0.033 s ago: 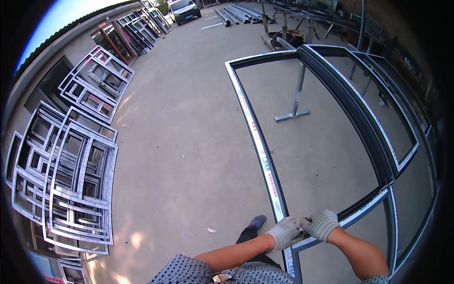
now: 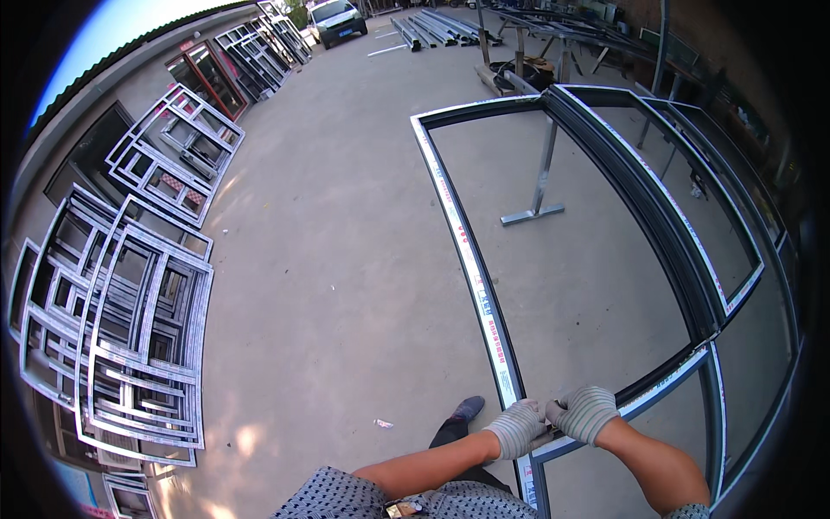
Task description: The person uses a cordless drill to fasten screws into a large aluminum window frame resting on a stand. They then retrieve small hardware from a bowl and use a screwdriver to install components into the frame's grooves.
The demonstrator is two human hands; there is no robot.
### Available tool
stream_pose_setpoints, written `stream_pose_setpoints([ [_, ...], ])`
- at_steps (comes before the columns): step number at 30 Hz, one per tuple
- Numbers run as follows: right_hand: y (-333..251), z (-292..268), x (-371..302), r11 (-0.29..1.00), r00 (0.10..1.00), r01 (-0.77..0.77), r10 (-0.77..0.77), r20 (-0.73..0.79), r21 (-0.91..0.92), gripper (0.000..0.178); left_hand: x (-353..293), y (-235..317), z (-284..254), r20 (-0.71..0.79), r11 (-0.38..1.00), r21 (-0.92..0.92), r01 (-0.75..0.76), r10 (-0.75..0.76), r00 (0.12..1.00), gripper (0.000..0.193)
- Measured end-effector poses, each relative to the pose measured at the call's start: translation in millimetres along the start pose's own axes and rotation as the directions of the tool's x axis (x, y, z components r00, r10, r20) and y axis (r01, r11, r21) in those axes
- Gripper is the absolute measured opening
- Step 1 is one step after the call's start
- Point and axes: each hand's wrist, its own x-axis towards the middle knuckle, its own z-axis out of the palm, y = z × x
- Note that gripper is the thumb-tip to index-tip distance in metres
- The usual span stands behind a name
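A large window frame (image 2: 481,298) of metal bars, dark inside and covered with white printed film, lies raised above the floor in front of me. My left hand (image 2: 516,428), in a striped knit glove, is closed over the joint where the long left bar meets a crossbar (image 2: 666,381). Close beside it, my right hand (image 2: 586,415) wears a matching glove, its fingers curled in toward the left fingertips. Both hands meet at the crossbar's left end. Whatever the fingers pinch there is hidden by the gloves.
A metal support leg (image 2: 543,173) stands under the far end of the frame. Many more window frames (image 2: 143,346) lean on the wall at left. Metal profiles (image 2: 437,28) lie on the floor far ahead, near a parked van (image 2: 337,22). My shoe (image 2: 469,407) is beside the left bar.
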Motion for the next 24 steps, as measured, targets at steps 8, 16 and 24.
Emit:
stream_pose_setpoints([
  [8, -0.6, -44.3, -29.2, 0.715, 0.817, 0.539, -0.572, 0.070, -0.444, 0.041, 5.9, 3.2, -14.5, 0.124, 0.998, 0.060, 0.014, -0.021, 0.992, 0.016],
  [16, -9.9, -45.4, -13.9, 0.811, 0.903, 0.429, -0.398, 0.163, -0.397, 0.049, 1.7, 5.7, -16.4, 0.145, 0.991, 0.136, -0.005, -0.015, 0.989, 0.023],
  [24, 4.9, -18.0, -12.4, 0.978, 0.986, 0.169, -0.168, 0.025, -0.119, 0.041, 2.9, -4.4, -3.5, 0.094, 0.993, 0.104, -0.050, 0.040, 0.995, 0.021],
])
